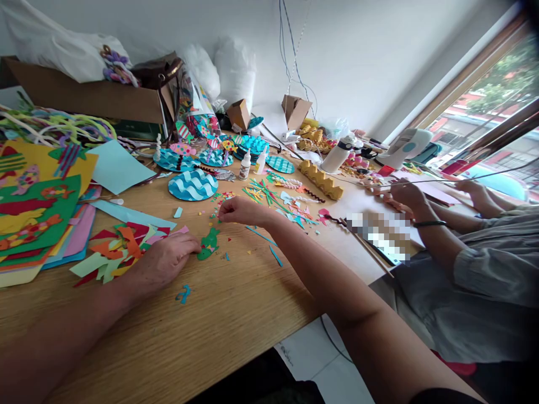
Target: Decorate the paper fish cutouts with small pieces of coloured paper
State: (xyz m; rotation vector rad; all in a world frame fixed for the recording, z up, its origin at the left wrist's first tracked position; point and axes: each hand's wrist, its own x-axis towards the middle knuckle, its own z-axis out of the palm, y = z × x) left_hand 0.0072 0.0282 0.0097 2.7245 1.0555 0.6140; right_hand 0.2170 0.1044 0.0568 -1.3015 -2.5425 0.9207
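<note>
Green paper fish (208, 247) with a few small coloured bits on it lies flat on the wooden table (236, 320), on the person's side of the wave-patterned blue disc (193, 185) and a little to that disc's right. Between disc and person, the left hand (170, 253) rests low on the table, its fingers close together and loosely bent, their tips at the fish's left edge; I cannot tell whether they grip it. The right hand (241, 212), on the near right of the disc, is held by the fish's far end with its fingers curled inward and nearly closed; whether anything is pinched there cannot be told.

Just right of the disc are tiny paper bits (221, 197), and beyond them a white glue bottle (245, 166). Farther right sit green strips (267, 193) and, well apart, a yellow egg-carton piece (320, 180). Left of the disc lies a light blue sheet (120, 168); on its near left is a heap of cut scraps (115, 249). Straight toward the person from the disc lies a curled blue scrap (183, 294). Far to its right is a co-worker's hand (407, 195).
</note>
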